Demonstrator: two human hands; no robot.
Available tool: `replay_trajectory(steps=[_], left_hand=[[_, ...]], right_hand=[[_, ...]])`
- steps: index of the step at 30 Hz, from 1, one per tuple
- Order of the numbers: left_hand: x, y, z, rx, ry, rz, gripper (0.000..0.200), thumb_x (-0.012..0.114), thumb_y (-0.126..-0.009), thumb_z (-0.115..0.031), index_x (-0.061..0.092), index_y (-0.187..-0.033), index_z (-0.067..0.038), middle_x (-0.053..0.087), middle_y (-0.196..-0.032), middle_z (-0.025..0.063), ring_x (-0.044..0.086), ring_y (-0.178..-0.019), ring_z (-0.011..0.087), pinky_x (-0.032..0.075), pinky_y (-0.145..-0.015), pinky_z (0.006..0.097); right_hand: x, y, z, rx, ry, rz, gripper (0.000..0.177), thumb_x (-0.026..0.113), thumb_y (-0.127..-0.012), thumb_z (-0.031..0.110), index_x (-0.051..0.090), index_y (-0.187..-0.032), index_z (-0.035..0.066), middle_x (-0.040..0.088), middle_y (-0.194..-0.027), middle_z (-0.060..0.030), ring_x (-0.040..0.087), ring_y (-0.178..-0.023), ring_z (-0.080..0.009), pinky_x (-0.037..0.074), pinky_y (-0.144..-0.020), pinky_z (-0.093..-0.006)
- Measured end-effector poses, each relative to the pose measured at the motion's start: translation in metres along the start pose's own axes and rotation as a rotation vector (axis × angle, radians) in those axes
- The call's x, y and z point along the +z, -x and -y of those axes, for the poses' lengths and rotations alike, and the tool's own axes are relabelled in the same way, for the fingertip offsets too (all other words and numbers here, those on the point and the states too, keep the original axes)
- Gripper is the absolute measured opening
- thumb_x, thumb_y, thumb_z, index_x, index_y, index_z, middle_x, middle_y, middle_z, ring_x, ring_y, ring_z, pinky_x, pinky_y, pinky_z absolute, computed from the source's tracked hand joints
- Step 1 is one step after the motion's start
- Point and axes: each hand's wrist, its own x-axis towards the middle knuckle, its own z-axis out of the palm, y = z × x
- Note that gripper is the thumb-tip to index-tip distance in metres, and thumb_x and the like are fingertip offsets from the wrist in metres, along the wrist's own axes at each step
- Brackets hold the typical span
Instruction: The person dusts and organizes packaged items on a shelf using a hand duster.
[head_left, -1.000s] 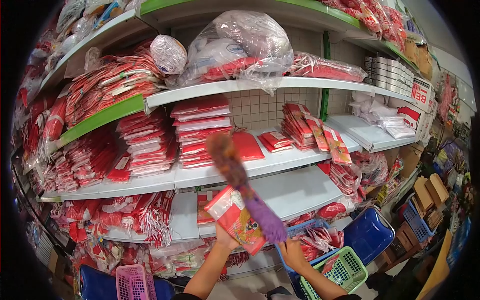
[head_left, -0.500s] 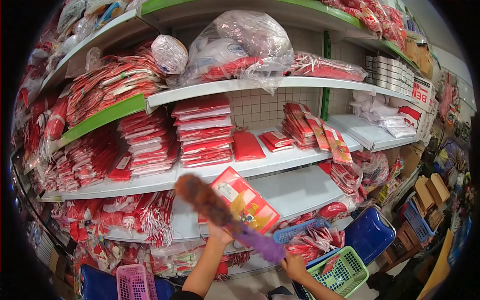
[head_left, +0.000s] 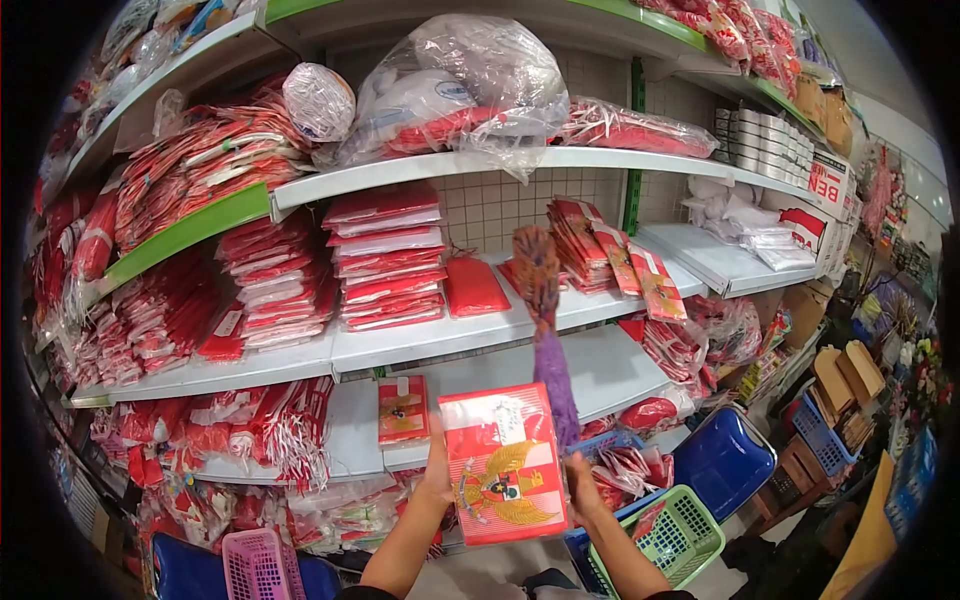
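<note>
A red packet (head_left: 505,465) with a golden winged emblem and a white label is held upright in front of me. My left hand (head_left: 438,475) is closed on its left edge. At its right edge is my right hand (head_left: 582,487), closed round the low end of a duster (head_left: 553,370) with purple and brown fluff, its handle hidden behind the packet. The duster points up past the middle shelf. Behind my left hand, a similar red packet (head_left: 403,408) lies on the lower shelf (head_left: 352,430).
Stacks of red and white packets (head_left: 388,260) stand on the middle shelf (head_left: 400,350). Above them lies a large clear plastic bag (head_left: 460,90). A green basket (head_left: 675,540), blue lid (head_left: 725,465) and pink basket (head_left: 262,568) are low down.
The duster has swung from tilting left to nearly upright. The packet has turned upright and come down nearer, its front now uncovered. My right hand has moved to its edge.
</note>
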Motion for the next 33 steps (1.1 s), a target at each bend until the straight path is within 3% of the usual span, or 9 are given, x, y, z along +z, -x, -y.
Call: replay_trajectory(steps=[3,6,8,13,15,19,26,28,33], left_hand=[[-0.001,0.0,0.002,-0.148,-0.246,-0.173,0.068,0.035,-0.087,-0.06,0.044,-0.126,-0.004,0.054,-0.121,0.0132,0.055,-0.107,0.0265,0.043,-0.093,0.0413],[-0.016,-0.007,0.004,-0.139,-0.377,-0.299,0.051,0.045,-0.089,-0.045,0.049,-0.12,-0.005,0.059,-0.111,0.0105,0.057,-0.099,0.0212,0.047,-0.084,0.0378],[-0.046,-0.012,0.012,-0.023,-0.612,-0.324,0.041,0.047,-0.091,-0.039,0.052,-0.115,-0.006,0.059,-0.108,0.0075,0.057,-0.098,0.0171,0.051,-0.075,0.0327],[-0.029,0.002,0.047,-0.124,-0.404,-0.512,0.068,0.043,-0.089,-0.047,0.011,-0.142,-0.02,0.025,-0.14,0.0106,0.032,-0.123,0.0209,0.032,-0.095,0.049],[-0.031,-0.005,0.068,-0.056,-0.246,-0.369,0.064,0.039,-0.089,-0.053,0.022,-0.139,-0.016,0.042,-0.124,0.0077,0.046,-0.103,0.0201,0.04,-0.087,0.0424],[-0.043,-0.007,0.077,0.126,0.015,-0.399,0.055,0.034,-0.088,-0.057,0.049,-0.115,-0.012,0.058,-0.095,0.0035,0.058,-0.082,0.02,0.05,-0.07,0.0331],[-0.15,-0.028,0.034,0.338,0.358,0.319,0.051,0.036,-0.089,-0.052,0.051,-0.111,-0.008,0.058,-0.097,0.0101,0.059,-0.089,0.0248,0.048,-0.083,0.04],[-0.112,-0.017,0.024,0.274,0.247,-0.135,0.05,0.035,-0.09,-0.051,0.05,-0.111,-0.008,0.057,-0.1,0.0104,0.057,-0.092,0.0251,0.047,-0.085,0.0406],[-0.045,-0.008,0.027,0.271,0.172,-0.235,0.054,0.034,-0.09,-0.052,0.047,-0.117,-0.007,0.055,-0.107,0.0116,0.055,-0.1,0.0263,0.045,-0.089,0.0419]], right_hand=[[0.033,0.009,0.013,-0.142,0.253,0.027,0.039,0.056,-0.087,0.03,0.053,-0.108,-0.003,0.063,-0.097,-0.0113,0.063,-0.083,-0.0164,0.052,-0.073,-0.0282],[0.033,0.009,0.02,-0.08,0.18,-0.052,0.026,0.058,-0.086,0.013,0.054,-0.105,-0.003,0.063,-0.094,-0.0101,0.063,-0.078,-0.0144,0.052,-0.07,-0.0273],[0.026,0.003,0.018,-0.117,0.242,-0.047,0.024,0.058,-0.086,0.016,0.056,-0.101,-0.004,0.064,-0.09,-0.0094,0.063,-0.074,-0.0128,0.052,-0.066,-0.0266],[0.026,-0.004,0.002,-0.341,0.763,-0.203,0.031,0.062,-0.083,0.026,0.057,-0.081,-0.005,0.062,-0.072,-0.0101,0.058,-0.061,-0.0127,0.046,-0.055,-0.0265],[0.058,0.013,0.005,-0.322,0.989,-0.193,0.045,0.064,-0.081,0.035,0.054,-0.089,-0.008,0.059,-0.064,-0.0148,0.059,-0.058,-0.0195,0.045,-0.054,-0.0333],[0.071,0.012,-0.037,-0.833,1.012,-0.029,0.054,0.055,-0.086,0.034,0.04,-0.113,-0.01,0.058,-0.06,-0.0198,0.06,-0.059,-0.0357,0.045,-0.056,-0.0417],[0.016,0.053,-0.052,-0.327,1.461,0.015,0.043,0.045,-0.09,0.024,0.036,-0.115,-0.01,0.055,-0.061,-0.0269,0.055,-0.057,-0.0447,0.042,-0.053,-0.0494],[0.006,0.054,-0.049,-0.351,1.462,-0.065,0.04,0.046,-0.089,0.023,0.038,-0.114,-0.009,0.054,-0.06,-0.0269,0.054,-0.056,-0.0444,0.041,-0.052,-0.0501],[0.013,0.058,-0.045,-0.416,1.339,-0.095,0.035,0.047,-0.089,0.021,0.041,-0.111,-0.005,0.054,-0.061,-0.0263,0.054,-0.058,-0.0445,0.041,-0.053,-0.0502]])
